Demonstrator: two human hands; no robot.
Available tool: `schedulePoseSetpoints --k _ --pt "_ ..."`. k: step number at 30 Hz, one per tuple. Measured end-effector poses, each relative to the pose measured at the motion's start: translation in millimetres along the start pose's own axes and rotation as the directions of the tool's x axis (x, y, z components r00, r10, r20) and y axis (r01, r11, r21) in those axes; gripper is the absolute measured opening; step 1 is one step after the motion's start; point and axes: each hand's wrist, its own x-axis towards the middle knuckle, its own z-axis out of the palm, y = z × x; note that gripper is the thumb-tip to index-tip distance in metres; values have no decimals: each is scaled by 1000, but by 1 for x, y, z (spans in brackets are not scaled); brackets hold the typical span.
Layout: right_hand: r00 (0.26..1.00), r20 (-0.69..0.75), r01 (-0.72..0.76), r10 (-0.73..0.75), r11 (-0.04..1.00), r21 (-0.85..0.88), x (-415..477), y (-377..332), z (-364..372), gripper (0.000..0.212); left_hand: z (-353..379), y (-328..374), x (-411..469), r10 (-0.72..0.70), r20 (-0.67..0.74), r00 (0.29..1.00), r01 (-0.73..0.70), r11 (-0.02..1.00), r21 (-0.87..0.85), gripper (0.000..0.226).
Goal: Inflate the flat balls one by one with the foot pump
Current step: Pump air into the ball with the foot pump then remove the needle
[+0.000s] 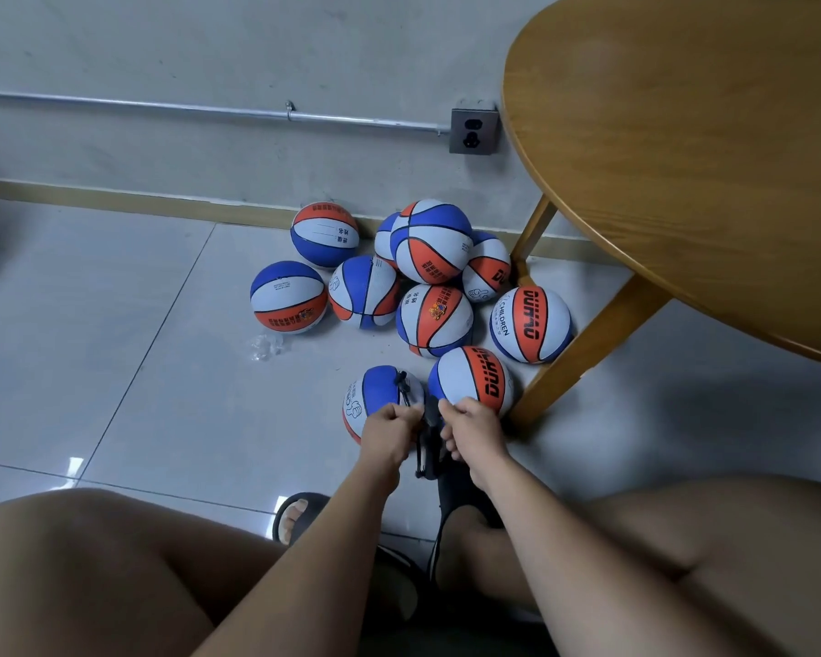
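The foot pump (430,443) was located on the tiled floor (138,324), near the middle of the scene, directly between the two hands. The left hand (389,431) was clenched, with its fingers closed on the black hose (403,384) just beside the pump. The right hand (470,429) was curled round the upper right side of the pump. The hose was routed onto the top of the blue, white and orange ball (373,395), which was positioned just beyond the left hand. A second ball (475,379), marked in orange, was set just to the right of it, next to a table leg (588,353). Further balls (432,241) were heaped at the far wall. A round wooden table (683,182) was situated at the right, with a wall socket (474,131) to its left. A crumpled clear wrapper (266,346) was lying on the floor to the left of the balls.
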Motion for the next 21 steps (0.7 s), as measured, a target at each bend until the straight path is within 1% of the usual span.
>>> schedulePoseSetpoints --k 5,10,12,14,16,19,21 --pt "996 -14 -91 91 992 -82 8 33 -3 27 3 -26 -2 -42 -46 998 50 983 177 23" --pt "974 2 -223 227 959 -175 8 66 -4 28 1 -55 -2 -74 -70 995 94 937 338 24" --pt "969 3 -242 246 955 -174 6 68 -3 27 1 -59 -5 -85 -78 993 106 944 312 25" --pt "977 -17 -211 211 965 -155 4 59 1 26 2 -54 -6 -87 -98 991 109 964 241 23" --pt "990 -29 -141 139 985 -96 2 41 6 27 3 -41 -5 -72 -105 992 84 989 122 22" --pt "997 -70 -11 12 1000 23 0 1 11 28 6 -4 -3 14 -89 996 -17 999 -42 22" --pt "996 -81 55 -48 994 90 -2 -22 12 29 8 17 -3 68 -81 994 -75 993 -88 24"
